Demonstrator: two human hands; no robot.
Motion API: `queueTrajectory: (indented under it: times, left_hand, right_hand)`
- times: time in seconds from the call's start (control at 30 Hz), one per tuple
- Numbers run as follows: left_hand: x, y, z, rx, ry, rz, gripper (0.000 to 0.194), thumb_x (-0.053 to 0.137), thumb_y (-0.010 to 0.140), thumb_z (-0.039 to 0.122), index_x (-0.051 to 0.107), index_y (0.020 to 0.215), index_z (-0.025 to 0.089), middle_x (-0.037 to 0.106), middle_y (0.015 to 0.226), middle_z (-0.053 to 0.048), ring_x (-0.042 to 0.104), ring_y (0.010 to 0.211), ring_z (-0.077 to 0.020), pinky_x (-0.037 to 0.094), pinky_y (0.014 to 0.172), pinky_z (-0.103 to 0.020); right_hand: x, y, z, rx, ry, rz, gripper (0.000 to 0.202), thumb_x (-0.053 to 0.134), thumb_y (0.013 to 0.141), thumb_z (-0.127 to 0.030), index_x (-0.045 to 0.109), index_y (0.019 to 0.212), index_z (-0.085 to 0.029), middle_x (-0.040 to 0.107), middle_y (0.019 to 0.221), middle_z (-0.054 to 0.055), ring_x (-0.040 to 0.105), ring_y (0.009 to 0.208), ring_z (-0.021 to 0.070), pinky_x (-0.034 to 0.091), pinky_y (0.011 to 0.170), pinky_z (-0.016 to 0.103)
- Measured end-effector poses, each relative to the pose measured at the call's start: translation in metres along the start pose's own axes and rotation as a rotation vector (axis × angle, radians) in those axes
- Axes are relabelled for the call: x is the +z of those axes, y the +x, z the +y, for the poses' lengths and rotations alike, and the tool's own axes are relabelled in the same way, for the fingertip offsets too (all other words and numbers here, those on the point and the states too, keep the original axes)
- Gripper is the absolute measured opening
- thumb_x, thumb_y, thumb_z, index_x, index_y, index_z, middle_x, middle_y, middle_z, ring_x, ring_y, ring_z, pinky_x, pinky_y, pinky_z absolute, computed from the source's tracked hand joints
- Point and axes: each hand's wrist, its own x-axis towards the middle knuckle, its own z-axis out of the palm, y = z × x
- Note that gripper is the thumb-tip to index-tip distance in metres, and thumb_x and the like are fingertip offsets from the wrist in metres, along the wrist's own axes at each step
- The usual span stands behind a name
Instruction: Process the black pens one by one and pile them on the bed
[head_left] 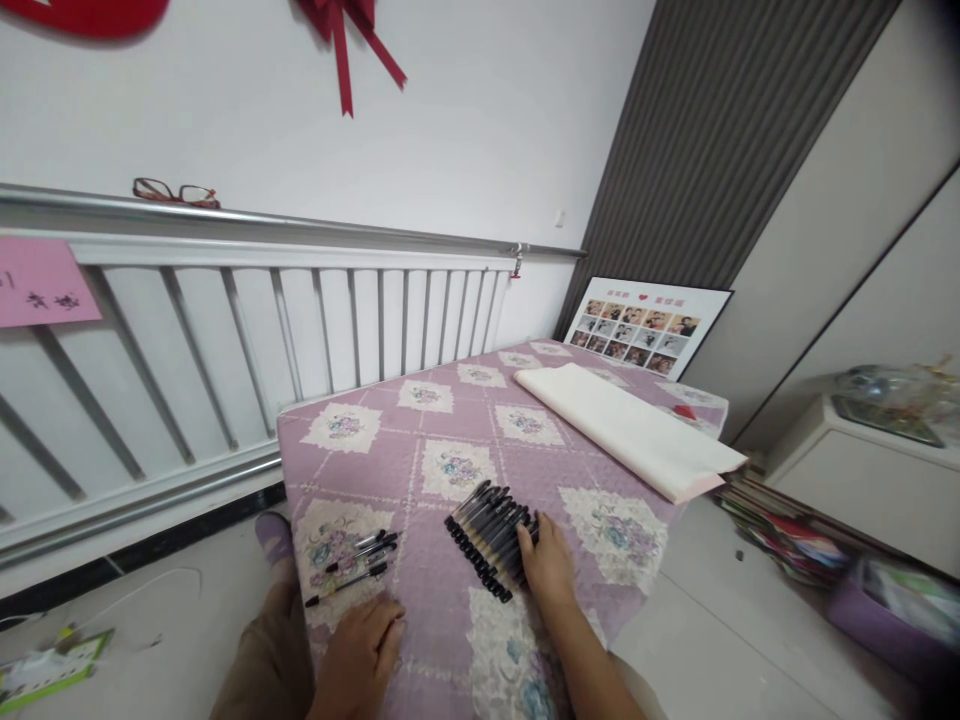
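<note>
On the purple floral tablecloth [429,630], the left hand [364,648] lies loosely curled, released, near at least three slim black-and-clear pens [366,576]; the half-curled right hand [549,562] touches one row of dark, black-capped pens [486,538], its grip unclear.

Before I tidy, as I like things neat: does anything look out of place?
The glasses appear perched on the narrow pipe above the radiator, an odd spot. The loose pens near the left hand lie apart from the neat row.
</note>
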Motion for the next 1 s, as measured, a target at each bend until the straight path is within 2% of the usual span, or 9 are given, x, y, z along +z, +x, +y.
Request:
queueTrajectory:
  times: [0.17, 0.27, 0.33, 0.5, 0.63, 0.83, 1.0]
  left_hand:
    - [0.003, 0.0, -0.003, 0.03, 0.017, 0.032, 0.027, 0.043, 0.093, 0.037, 0.067, 0.097, 0.025, 0.071, 0.094, -0.005, 0.066, 0.087, -0.0199, 0.053, 0.079, -0.033]
    - [0.004, 0.001, -0.005, 0.056, 0.018, 0.045, 0.028, 0.041, 0.093, 0.037, 0.066, 0.095, 0.025, 0.072, 0.091, -0.004, 0.066, 0.085, -0.0193, 0.053, 0.077, -0.031]
    - [0.005, 0.001, -0.006, 0.068, 0.023, 0.063, 0.029, 0.04, 0.094, 0.037, 0.066, 0.095, 0.025, 0.072, 0.09, -0.004, 0.066, 0.085, -0.0191, 0.054, 0.076, -0.03]
    - [0.004, 0.004, -0.007, 0.091, 0.04, 0.098, 0.031, 0.039, 0.094, 0.038, 0.067, 0.094, 0.024, 0.072, 0.089, -0.004, 0.067, 0.083, -0.0182, 0.055, 0.075, -0.028]
    - [0.002, 0.006, -0.005, 0.081, 0.027, 0.105, 0.031, 0.039, 0.094, 0.037, 0.067, 0.091, 0.024, 0.072, 0.086, -0.005, 0.067, 0.08, -0.018, 0.055, 0.072, -0.028]
    - [-0.002, 0.008, -0.002, 0.035, -0.01, 0.054, 0.031, 0.039, 0.093, 0.035, 0.067, 0.091, 0.024, 0.072, 0.086, -0.005, 0.067, 0.081, -0.0185, 0.054, 0.073, -0.028]
    - [-0.004, 0.008, 0.001, -0.005, -0.03, 0.036, 0.03, 0.039, 0.093, 0.034, 0.067, 0.092, 0.023, 0.071, 0.089, -0.006, 0.066, 0.083, -0.0194, 0.053, 0.075, -0.03]
  right_hand:
    - [-0.01, 0.004, -0.011, 0.036, -0.046, -0.01, 0.054, 0.035, 0.09, -0.044, 0.047, 0.131, -0.01, 0.049, 0.136, 0.019, 0.043, 0.127, 0.0301, 0.034, 0.102, 0.045]
    - [-0.019, 0.02, -0.023, 0.027, -0.115, -0.11, 0.051, 0.031, 0.092, -0.039, 0.045, 0.133, -0.013, 0.047, 0.14, 0.016, 0.04, 0.13, 0.0286, 0.03, 0.103, 0.051]
    - [-0.022, 0.034, -0.033, -0.013, -0.13, -0.17, 0.046, 0.031, 0.093, -0.036, 0.049, 0.131, -0.016, 0.05, 0.137, 0.013, 0.042, 0.129, 0.0268, 0.027, 0.105, 0.053]
    - [-0.015, 0.064, -0.054, -0.082, -0.145, -0.288, 0.042, 0.039, 0.091, -0.036, 0.052, 0.128, -0.02, 0.055, 0.134, 0.012, 0.047, 0.125, 0.0272, 0.024, 0.105, 0.056]
    - [-0.007, 0.072, -0.061, -0.08, -0.165, -0.351, 0.04, 0.042, 0.09, -0.039, 0.055, 0.125, -0.022, 0.059, 0.129, 0.013, 0.052, 0.119, 0.0297, 0.026, 0.101, 0.059]
    - [-0.006, 0.067, -0.063, -0.104, -0.155, -0.366, 0.039, 0.043, 0.091, -0.037, 0.055, 0.125, -0.023, 0.06, 0.127, 0.012, 0.053, 0.118, 0.0289, 0.028, 0.1, 0.057]
    - [-0.014, 0.058, -0.067, -0.131, -0.139, -0.268, 0.042, 0.045, 0.089, -0.035, 0.051, 0.129, -0.023, 0.054, 0.135, 0.011, 0.045, 0.125, 0.0273, 0.027, 0.102, 0.054]
